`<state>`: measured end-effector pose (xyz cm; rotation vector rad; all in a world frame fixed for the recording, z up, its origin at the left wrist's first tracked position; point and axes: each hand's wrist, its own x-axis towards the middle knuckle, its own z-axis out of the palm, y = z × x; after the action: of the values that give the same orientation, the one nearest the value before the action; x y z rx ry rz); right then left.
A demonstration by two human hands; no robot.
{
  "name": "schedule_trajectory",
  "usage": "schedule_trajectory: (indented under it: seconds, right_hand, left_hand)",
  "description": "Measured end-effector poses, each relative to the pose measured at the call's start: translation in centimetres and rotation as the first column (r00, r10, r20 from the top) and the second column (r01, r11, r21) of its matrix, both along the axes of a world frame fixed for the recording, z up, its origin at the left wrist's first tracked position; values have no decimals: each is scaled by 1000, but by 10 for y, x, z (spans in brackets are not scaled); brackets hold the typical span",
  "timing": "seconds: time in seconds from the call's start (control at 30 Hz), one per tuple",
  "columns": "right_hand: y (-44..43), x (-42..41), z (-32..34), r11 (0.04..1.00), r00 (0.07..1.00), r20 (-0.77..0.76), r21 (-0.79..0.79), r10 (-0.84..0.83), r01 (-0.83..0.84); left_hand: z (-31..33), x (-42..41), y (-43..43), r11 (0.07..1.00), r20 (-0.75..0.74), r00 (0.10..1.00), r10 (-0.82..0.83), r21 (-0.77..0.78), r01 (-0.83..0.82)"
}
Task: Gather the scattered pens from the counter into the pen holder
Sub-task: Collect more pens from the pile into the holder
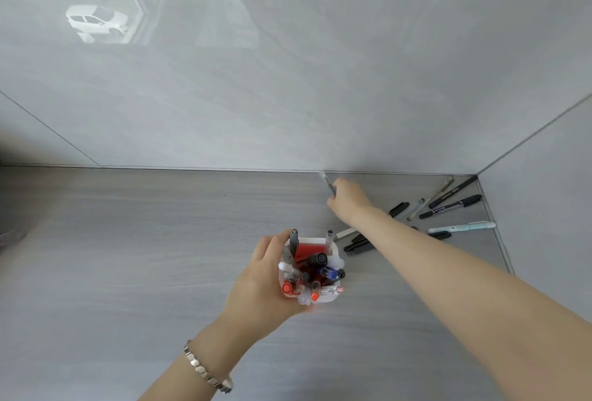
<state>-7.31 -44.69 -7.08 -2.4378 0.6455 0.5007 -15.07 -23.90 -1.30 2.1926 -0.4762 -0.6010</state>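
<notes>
Nearest the lens, the left hand point(262, 275) wraps around the white pen holder point(333, 253) — already crowded with pens — on the grey counter point(128, 240). Farther out, the right hand point(347, 197) is pinched closed on a slim grey pen point(328, 184) close to the back wall point(288, 80). More loose pens point(448, 205) fan out toward the right corner, while the counter's left side lies open.

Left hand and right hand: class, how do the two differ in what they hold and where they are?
The left hand wraps the white pen holder near the camera; the right hand reaches far, pinching one pen by the wall. The left wrist wears a bracelet; the right is bare. Both grip something.
</notes>
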Motion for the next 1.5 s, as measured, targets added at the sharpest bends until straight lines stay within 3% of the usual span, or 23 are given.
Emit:
schedule_trajectory:
  seconds: [0.07,0.13,0.2,0.43,0.57,0.67,0.87,1.13,1.17,1.3,1.37,1.4,1.5]
  right_hand:
    - [-9,-8,9,973,987,-2,168,-162,160]
    - [-17,-27,17,845,924,-101,376,-369,379]
    - [-20,-54,19,777,885,-145,430,-443,460]
    - [4,-85,-3,964,957,160,153,-242,218]
    - [19,-70,-8,993,984,144,-27,-108,113]
    - [21,-58,-9,986,981,113,-38,-160,165]
    - [9,-57,-2,888,896,144,272,-419,371]
    - [-12,-108,56,728,738,346,627,-579,277]
    - [-12,-117,64,678,721,336,692,-606,247]
    - [-1,-142,94,322,591,203,941,-781,101]
    - [15,-146,100,244,564,193,970,-803,16]
    - [24,-146,100,255,568,216,967,-794,-11]
    - [53,-138,91,424,595,350,905,-723,-17]
  left_hand:
    - [-2,0,1,1000,1,1000,3,-11,-3]
    - [-4,0,1,1000,-3,1000,5,-16,-5]
    - [-5,0,0,1000,-3,1000,2,-15,-2]
    - [-7,0,0,1000,15,1000,-6,-8,6]
    - [-4,-2,0,1000,7,1000,1,-25,-1]
    - [-5,-2,0,999,5,1000,-7,-35,7]
    - [-3,-2,1,999,1,1000,-9,-34,9]
    - [-3,-3,0,999,-13,1000,15,-36,-15]
    - [-2,-3,0,999,-11,1000,15,-34,-15]
    - [1,-3,-2,1000,-2,1000,6,-28,-6]
    - [1,-3,-2,1000,-6,1000,4,-24,-4]
    - [0,-3,-1,1000,-8,1000,4,-22,-4]
    - [0,-3,-1,1000,-18,1000,14,-20,-15]
